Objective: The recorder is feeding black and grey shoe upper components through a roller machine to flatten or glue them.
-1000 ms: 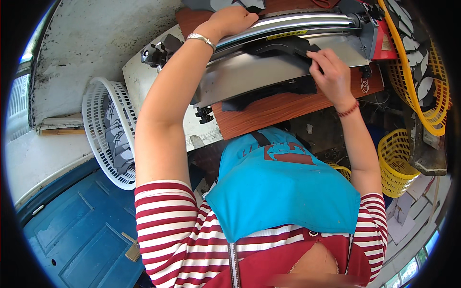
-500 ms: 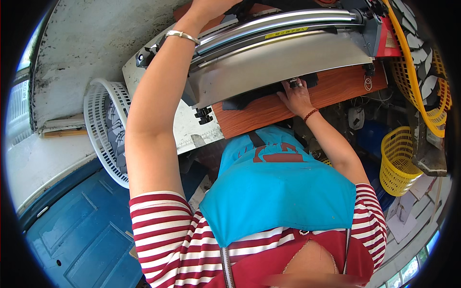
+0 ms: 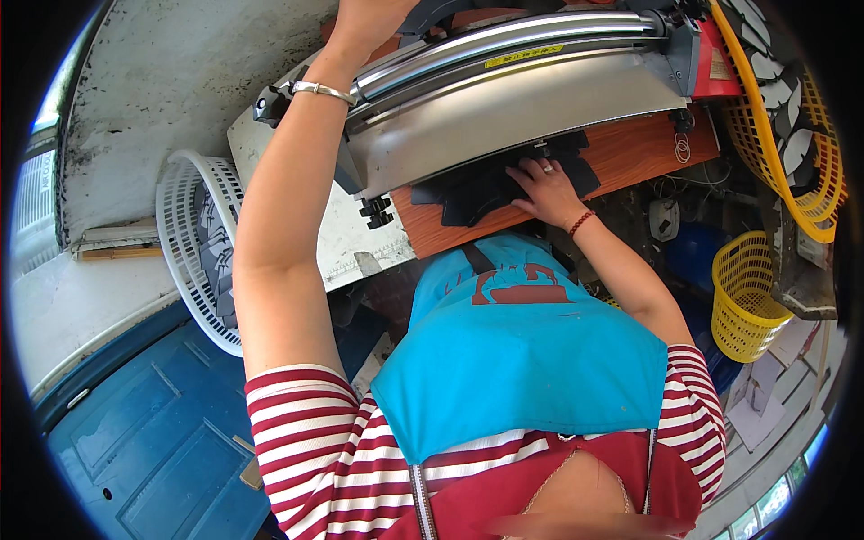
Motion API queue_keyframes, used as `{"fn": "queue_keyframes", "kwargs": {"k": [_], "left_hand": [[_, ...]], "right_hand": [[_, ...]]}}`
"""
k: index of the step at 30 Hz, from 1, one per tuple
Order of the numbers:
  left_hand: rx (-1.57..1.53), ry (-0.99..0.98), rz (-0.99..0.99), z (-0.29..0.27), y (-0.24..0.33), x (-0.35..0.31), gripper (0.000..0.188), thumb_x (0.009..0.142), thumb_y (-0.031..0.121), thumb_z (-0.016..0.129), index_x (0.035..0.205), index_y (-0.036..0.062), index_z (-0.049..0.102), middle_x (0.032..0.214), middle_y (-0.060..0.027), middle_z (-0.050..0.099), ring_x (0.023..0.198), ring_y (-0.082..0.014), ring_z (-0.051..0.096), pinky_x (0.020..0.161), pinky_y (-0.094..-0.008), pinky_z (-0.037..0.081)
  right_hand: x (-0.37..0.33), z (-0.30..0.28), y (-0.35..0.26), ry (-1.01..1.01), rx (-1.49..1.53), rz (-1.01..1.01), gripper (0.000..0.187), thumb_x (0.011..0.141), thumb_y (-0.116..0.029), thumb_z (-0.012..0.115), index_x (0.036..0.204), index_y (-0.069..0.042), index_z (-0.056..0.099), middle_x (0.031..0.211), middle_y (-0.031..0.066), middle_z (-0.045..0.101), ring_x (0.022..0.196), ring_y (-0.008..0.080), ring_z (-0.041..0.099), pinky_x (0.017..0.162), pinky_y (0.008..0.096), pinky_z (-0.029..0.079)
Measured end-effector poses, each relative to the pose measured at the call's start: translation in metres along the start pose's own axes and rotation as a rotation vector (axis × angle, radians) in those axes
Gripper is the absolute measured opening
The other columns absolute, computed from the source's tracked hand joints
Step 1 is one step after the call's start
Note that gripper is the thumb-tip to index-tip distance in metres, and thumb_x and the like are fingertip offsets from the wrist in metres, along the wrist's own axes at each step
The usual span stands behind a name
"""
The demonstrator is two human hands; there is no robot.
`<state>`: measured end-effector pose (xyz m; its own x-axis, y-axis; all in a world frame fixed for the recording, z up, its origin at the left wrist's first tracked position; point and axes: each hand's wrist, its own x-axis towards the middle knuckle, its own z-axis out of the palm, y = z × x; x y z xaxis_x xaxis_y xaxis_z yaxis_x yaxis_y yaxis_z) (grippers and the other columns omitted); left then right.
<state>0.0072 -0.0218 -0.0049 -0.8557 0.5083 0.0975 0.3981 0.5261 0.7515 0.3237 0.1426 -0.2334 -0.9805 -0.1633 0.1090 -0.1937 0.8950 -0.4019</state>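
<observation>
Black flat cut pieces (image 3: 472, 200) lie on a wood-grain board (image 3: 621, 166), partly under the metal plate (image 3: 504, 117) of a roller machine (image 3: 522, 38). My right hand (image 3: 551, 193) rests on their right part, fingers stretched out and thumb apart. Beyond the rollers, my left hand (image 3: 371, 22) reaches over the machine's left end at the top edge of the picture. Its fingers are mostly cut off by that edge, beside dark material (image 3: 441, 13), so what they hold cannot be made out.
A white basket (image 3: 175, 252) of grey pieces stands at the left. To the right are a yellow-orange basket (image 3: 765, 108) of dark and grey pieces and a lower yellow basket (image 3: 745, 292). Black knobs (image 3: 376, 212) stick out below the plate's left corner.
More of the black pieces now show in front of the plate, spread nearer to me. My right hand has shifted slightly left and toward me. The left hand has moved a little left and farther away.
</observation>
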Motion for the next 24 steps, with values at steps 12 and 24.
{"fn": "queue_keyframes", "kwargs": {"k": [12,24], "left_hand": [[-0.070,0.005,0.018,-0.005,-0.009,0.003,0.031,0.094,-0.002,0.052,0.115,0.0032,0.074,0.106,-0.0134,0.073,0.079,-0.0194,0.069,0.058,-0.0358,0.058],[0.474,-0.371,0.128,0.059,-0.021,0.010,0.049,0.092,0.044,0.045,0.099,0.0092,0.078,0.102,-0.0170,0.075,0.097,-0.0365,0.070,0.086,-0.0468,0.055]], "right_hand": [[-0.018,-0.009,-0.002,0.021,0.092,-0.271,0.030,0.078,-0.014,0.076,0.107,-0.006,0.073,0.099,0.0065,0.067,0.092,0.0272,0.065,0.078,0.0380,0.056],[0.076,-0.176,-0.022,0.401,-0.209,-0.040,0.014,0.081,-0.007,0.074,0.095,-0.008,0.072,0.080,0.0045,0.061,0.070,0.0255,0.065,0.064,0.0367,0.053]]}}
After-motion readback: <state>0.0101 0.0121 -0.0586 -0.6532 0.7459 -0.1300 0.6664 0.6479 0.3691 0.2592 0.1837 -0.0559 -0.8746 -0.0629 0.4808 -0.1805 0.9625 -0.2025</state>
